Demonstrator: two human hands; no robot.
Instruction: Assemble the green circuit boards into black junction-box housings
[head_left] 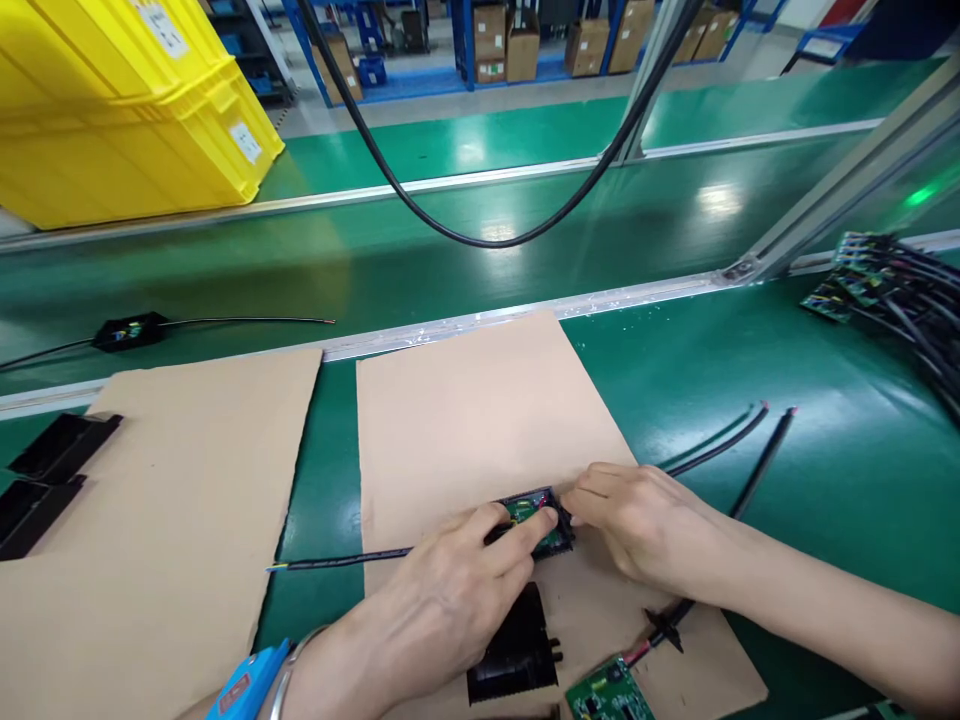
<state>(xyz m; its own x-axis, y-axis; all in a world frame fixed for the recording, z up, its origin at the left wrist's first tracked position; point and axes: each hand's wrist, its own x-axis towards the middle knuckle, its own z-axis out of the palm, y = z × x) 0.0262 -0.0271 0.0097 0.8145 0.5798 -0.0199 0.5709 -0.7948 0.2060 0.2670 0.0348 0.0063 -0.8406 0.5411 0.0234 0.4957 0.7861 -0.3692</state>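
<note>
A small black plastic case with a green circuit board inside lies on the cardboard sheet. My left hand grips the case, its index finger pressed on the board. From the left end runs a black cable with bare coloured wire tips. My right hand pinches at the right end of the case, where another black cable comes out behind it; the fingers hide the joint. Below my left hand lies an empty black case part. A second circuit board with a cable sits nearby.
Two black case parts lie on the left cardboard. A cased board rests on the belt beyond the rail. Cabled boards are piled at right. A thick cable hangs ahead; yellow crates stand at back left.
</note>
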